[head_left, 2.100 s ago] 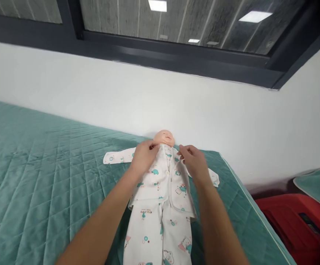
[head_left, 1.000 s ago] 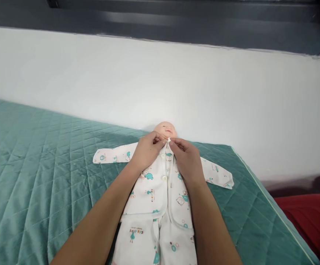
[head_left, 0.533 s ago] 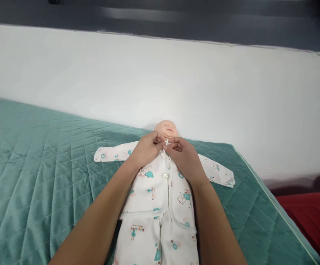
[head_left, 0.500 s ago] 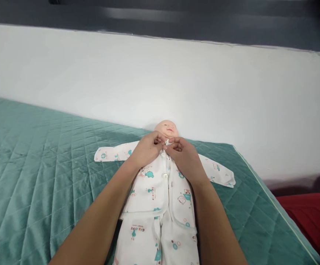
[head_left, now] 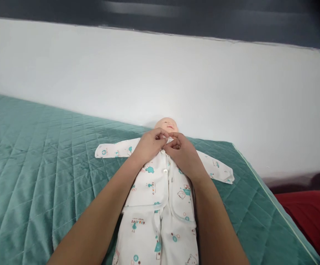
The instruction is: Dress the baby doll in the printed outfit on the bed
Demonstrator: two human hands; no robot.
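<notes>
The left hand [head_left: 148, 145] and right hand [head_left: 184, 154], fingers closed, pinch the collar edges of the jacket [head_left: 151, 184] beneath the chin of the doll [head_left: 168, 124]; better to hold both edges flat and level so they meet squarely

Counts: 1 doll [head_left: 168, 124]. 1 printed top [head_left: 151, 184]. 1 pair of matching trousers [head_left: 148, 239]. 2 hands in frame: left hand [head_left: 148, 145], right hand [head_left: 184, 154]. 1 button [head_left: 165, 170] clearly showing; any others are hidden or too small to count. 1 bed [head_left: 38, 154], teal quilted. 1 red object [head_left: 309, 209] at the right edge.
</notes>
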